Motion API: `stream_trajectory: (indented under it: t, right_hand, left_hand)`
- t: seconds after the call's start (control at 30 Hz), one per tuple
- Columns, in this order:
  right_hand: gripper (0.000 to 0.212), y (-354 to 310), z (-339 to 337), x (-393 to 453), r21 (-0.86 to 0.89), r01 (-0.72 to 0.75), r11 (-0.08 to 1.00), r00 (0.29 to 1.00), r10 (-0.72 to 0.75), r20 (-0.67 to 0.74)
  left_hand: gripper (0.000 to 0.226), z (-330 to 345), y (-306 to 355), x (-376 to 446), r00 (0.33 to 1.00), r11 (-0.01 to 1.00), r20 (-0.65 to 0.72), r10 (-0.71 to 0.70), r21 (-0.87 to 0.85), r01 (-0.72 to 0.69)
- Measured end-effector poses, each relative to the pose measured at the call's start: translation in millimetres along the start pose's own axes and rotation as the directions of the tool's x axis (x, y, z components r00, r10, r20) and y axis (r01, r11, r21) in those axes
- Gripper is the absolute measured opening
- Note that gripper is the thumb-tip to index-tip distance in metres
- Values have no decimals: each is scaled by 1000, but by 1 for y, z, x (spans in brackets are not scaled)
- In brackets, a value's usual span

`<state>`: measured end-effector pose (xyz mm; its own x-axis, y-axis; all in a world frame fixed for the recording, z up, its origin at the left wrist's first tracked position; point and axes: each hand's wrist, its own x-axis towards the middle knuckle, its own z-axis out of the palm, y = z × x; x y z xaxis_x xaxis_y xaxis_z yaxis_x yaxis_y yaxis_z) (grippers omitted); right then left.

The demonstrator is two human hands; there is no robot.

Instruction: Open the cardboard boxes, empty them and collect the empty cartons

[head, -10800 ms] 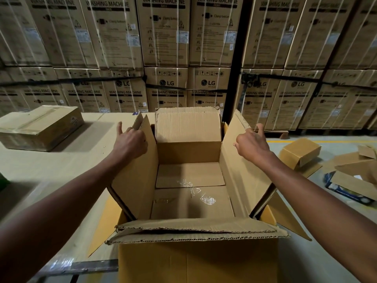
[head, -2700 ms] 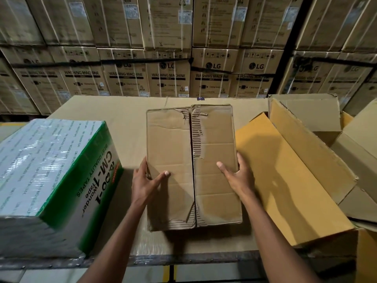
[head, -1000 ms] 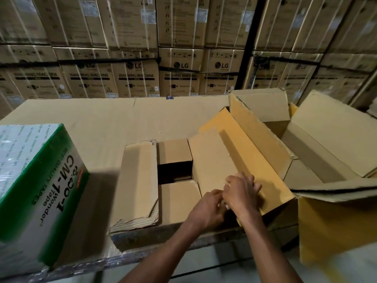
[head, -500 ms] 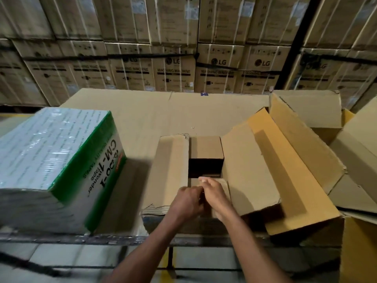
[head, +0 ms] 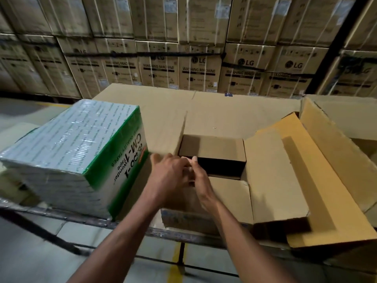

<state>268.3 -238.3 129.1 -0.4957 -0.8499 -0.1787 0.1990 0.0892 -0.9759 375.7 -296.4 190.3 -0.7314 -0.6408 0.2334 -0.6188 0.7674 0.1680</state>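
A small cardboard box (head: 228, 194) sits at the table's near edge with its flaps spread. Its far flap (head: 212, 146) and right flap (head: 271, 176) lie folded outward, and the inside shows dark. My left hand (head: 169, 174) and my right hand (head: 201, 178) are pressed together at the left rim of the opening. Their fingers curl on the box's left flap (head: 166, 137), which stands raised and blurred. What is inside the box is hidden in shadow.
A green-and-white shrink-wrapped tape pack (head: 71, 148) stands close on the left. A large open carton (head: 330, 160) leans against the small box on the right. The table is covered with sheet cardboard (head: 234, 113). Strapped washing-machine cartons (head: 200, 66) form a wall behind.
Both hands have shifted from the near flap to the left rim. The left flap, flat half a second ago, now stands up. The view has swung slightly right.
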Motion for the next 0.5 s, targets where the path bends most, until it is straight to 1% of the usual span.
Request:
stream_trajectory:
  t: [0.07, 0.13, 0.2, 0.27, 0.33, 0.4, 0.43, 0.5]
  right_hand:
    - [62, 7, 18, -1, -67, 0, 998, 998, 5, 69]
    - [61, 18, 32, -2, -175, -8, 985, 989, 34, 145]
    - [56, 31, 37, -1, -328, -2, 945, 979, 69, 191]
    - [56, 40, 37, -2, -471, 35, 882, 972, 80, 222]
    - [53, 46, 33, -4, -563, 98, 821, 963, 65, 263]
    - [45, 48, 26, -6, -617, 157, 772, 956, 39, 291]
    - [42, 47, 20, -7, -637, 177, 751, 956, 22, 291]
    - [37, 42, 5, -5, -682, 191, 706, 969, -23, 248]
  left_hand:
    - [18, -6, -17, -3, 993, 993, -2, -119, 27, 119]
    - [19, -2, -33, -8, 974, 974, 15, -228, 9, 228]
    - [26, 7, -46, -13, 943, 946, 80, -323, 19, 322]
    - [36, 18, -55, -19, 900, 917, 175, -398, 58, 395]
    - [41, 32, -63, -23, 869, 908, 267, -417, 79, 412]
    - [45, 45, -66, -26, 862, 917, 321, -393, 68, 392]
    - [47, 52, -65, -25, 868, 926, 332, -368, 49, 374]
    - [52, 61, -60, -20, 899, 951, 333, -284, -25, 309]
